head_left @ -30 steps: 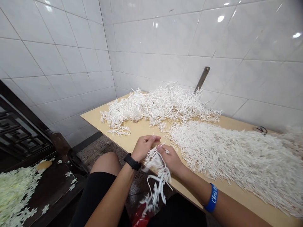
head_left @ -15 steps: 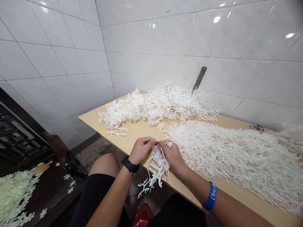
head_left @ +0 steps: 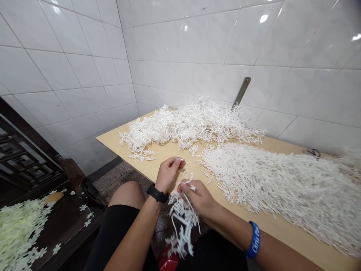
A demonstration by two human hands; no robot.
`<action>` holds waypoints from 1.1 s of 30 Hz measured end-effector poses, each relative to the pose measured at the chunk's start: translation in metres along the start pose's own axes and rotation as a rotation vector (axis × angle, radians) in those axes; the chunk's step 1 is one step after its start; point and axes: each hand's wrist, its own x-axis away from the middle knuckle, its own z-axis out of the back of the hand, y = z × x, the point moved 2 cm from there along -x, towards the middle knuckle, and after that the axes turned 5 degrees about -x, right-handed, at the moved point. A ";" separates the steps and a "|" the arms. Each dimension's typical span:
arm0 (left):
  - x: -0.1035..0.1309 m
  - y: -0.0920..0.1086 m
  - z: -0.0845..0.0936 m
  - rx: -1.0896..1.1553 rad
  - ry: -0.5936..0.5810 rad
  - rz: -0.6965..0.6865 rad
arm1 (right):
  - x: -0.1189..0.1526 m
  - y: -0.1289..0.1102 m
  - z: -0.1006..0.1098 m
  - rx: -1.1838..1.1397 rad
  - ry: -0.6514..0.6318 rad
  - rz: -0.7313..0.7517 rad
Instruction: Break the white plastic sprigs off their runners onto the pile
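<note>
Holding one bunch of white branching strands (head_left: 184, 227) over the near edge of the table (head_left: 113, 137), the right hand (head_left: 199, 196) is clamping thumb and fingers on the upper end, while the rest is hanging below, partly blurred. The left hand (head_left: 168, 174) is pressing thumb and fingertips together slightly farther off; a pale bit is showing at the tips, too small to tell whether it is a held piece. The two hands are sitting apart, near each other. One black watch (head_left: 156, 193) is circling the left wrist, and one blue wristband (head_left: 254, 239) the right forearm. Two white masses are covering much of the table: one tangled heap (head_left: 183, 130) along the back and one denser spread (head_left: 282, 184) to the right. One small tuft (head_left: 143, 155) is lying at the heap's front left, and loose bits (head_left: 206, 173), too small to count surely, are lying near the spread's left end. One metal bar (head_left: 241, 92) is slanting up behind the heap, and one dark cord (head_left: 313, 153) is resting near the wall (head_left: 183, 49). One red object (head_left: 168, 260) is partly showing below the bunch. At the left, dark wooden furniture (head_left: 64, 222) is bearing one pile of pale flower shapes (head_left: 19, 229), one tan oval object (head_left: 54, 197) beside it and three flower shapes set close together, apart from the pile.
</note>
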 end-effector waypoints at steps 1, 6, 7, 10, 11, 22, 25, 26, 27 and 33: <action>0.002 0.002 -0.001 -0.009 -0.028 0.002 | -0.002 0.002 0.003 -0.068 0.069 -0.037; 0.008 0.011 -0.004 -0.150 -0.241 -0.057 | -0.012 0.010 0.019 -0.355 0.322 -0.150; 0.008 0.012 -0.004 -0.180 -0.269 -0.073 | -0.013 0.011 0.022 -0.379 0.347 -0.155; 0.009 0.012 -0.003 -0.221 -0.324 -0.098 | -0.015 0.012 0.028 -0.383 0.417 -0.128; 0.010 0.012 -0.003 -0.233 -0.334 -0.101 | -0.015 0.011 0.031 -0.359 0.449 -0.115; 0.008 0.011 0.001 -0.236 -0.200 -0.125 | -0.016 0.005 0.030 -0.046 0.348 -0.081; 0.010 0.014 -0.001 -0.246 -0.273 -0.140 | -0.017 0.006 0.030 -0.033 0.317 -0.081; 0.010 0.015 -0.002 -0.246 -0.291 -0.135 | -0.017 0.007 0.030 -0.024 0.309 -0.074; 0.011 0.015 -0.003 -0.239 -0.293 -0.122 | -0.017 0.007 0.031 -0.013 0.307 -0.065; 0.009 0.010 -0.002 -0.117 -0.098 -0.065 | -0.017 0.005 0.030 0.035 0.269 -0.026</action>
